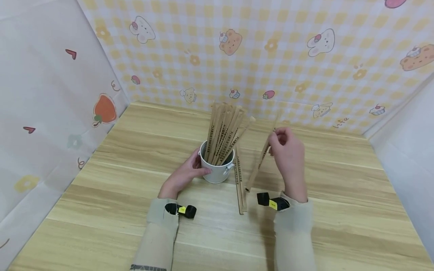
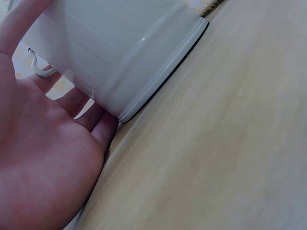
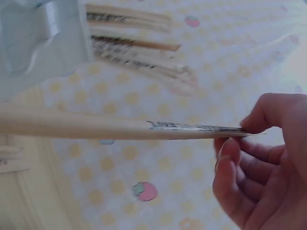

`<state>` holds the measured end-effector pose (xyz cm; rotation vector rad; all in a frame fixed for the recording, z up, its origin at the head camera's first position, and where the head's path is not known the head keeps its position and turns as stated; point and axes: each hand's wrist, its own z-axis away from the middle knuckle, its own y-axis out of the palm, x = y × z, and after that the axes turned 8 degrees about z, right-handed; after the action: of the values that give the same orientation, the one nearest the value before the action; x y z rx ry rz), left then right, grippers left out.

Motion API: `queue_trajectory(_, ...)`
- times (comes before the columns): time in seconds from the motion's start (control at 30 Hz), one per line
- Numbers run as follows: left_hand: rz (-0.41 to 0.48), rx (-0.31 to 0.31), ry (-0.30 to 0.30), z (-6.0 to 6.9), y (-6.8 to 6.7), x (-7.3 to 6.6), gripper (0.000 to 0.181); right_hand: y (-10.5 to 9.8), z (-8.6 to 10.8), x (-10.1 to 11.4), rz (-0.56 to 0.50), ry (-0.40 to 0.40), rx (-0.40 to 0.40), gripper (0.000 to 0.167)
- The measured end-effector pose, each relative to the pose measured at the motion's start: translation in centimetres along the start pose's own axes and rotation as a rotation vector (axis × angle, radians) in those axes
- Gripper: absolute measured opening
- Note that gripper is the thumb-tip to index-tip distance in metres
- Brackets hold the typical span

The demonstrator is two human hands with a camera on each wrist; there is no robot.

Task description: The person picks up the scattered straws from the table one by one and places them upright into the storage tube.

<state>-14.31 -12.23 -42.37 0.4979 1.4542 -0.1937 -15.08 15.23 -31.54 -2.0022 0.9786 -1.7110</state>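
Observation:
A small white metal bucket [image 1: 217,174] stands on the table, holding several wrapped straws [image 1: 223,131] in tan sleeves printed with black text. My left hand [image 1: 184,174] grips its left side, thumb across the front; in the left wrist view the fingers curve behind the bucket [image 2: 110,52]. To the right of the bucket, my right hand [image 1: 288,154] pinches one wrapped straw [image 1: 257,165] between thumb and fingertips. That straw [image 3: 96,125] slants, its lower end towards the table. More wrapped straws [image 1: 240,188] lie between the bucket and my right hand.
The table [image 1: 112,180] has a light wood-grain top. Behind it hangs a yellow checked cloth [image 1: 251,67] with cartoon prints. Pale cloth walls [image 1: 51,94] close off both sides. A small black camera [image 1: 183,210] is strapped to each wrist.

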Motion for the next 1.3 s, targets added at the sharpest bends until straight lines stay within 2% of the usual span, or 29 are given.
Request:
queue_trajectory(0.2,-0.001,-0.01,0.005,-0.6,-0.7,1.5,0.086,-1.4,0.8,1.1,-0.23,-0.043,-0.164,0.017)
queue_trajectory(0.33,-0.03,-0.013,0.015,-0.6,-0.9,1.8,0.087,-2.1,1.2,1.6,-0.407,-0.096,-0.265,0.011)
queue_trajectory(0.47,-0.036,-0.018,0.017,-0.7,-0.8,1.8,0.087,-2.4,1.4,2.0,-0.615,-0.168,-0.332,0.01)
queue_trajectory(0.6,-0.022,-0.014,0.016,-0.7,-0.9,1.8,0.087,-2.3,1.5,2.3,-0.744,-0.26,-0.365,0.01)
queue_trajectory(0.73,-0.003,-0.004,0.019,-0.8,-0.9,1.9,0.086,-2.1,1.5,2.4,-0.757,-0.298,-0.363,0.01)
queue_trajectory(0.87,0.008,0.0,0.015,-0.8,-0.9,1.7,0.086,-1.7,1.3,2.3,-0.716,-0.306,-0.336,0.01)
queue_trajectory(1.0,0.012,0.006,0.012,-0.5,-0.5,1.0,0.086,-1.0,1.3,2.4,-0.684,-0.3,-0.299,0.012)
queue_trajectory(1.17,-0.004,0.004,0.003,0.0,0.1,-0.2,0.087,-0.2,1.4,2.6,-0.588,-0.272,-0.237,0.013)
queue_trajectory(1.3,-0.012,0.0,-0.003,0.1,0.2,-0.5,0.087,0.3,1.6,3.2,-0.485,-0.255,-0.192,0.017)
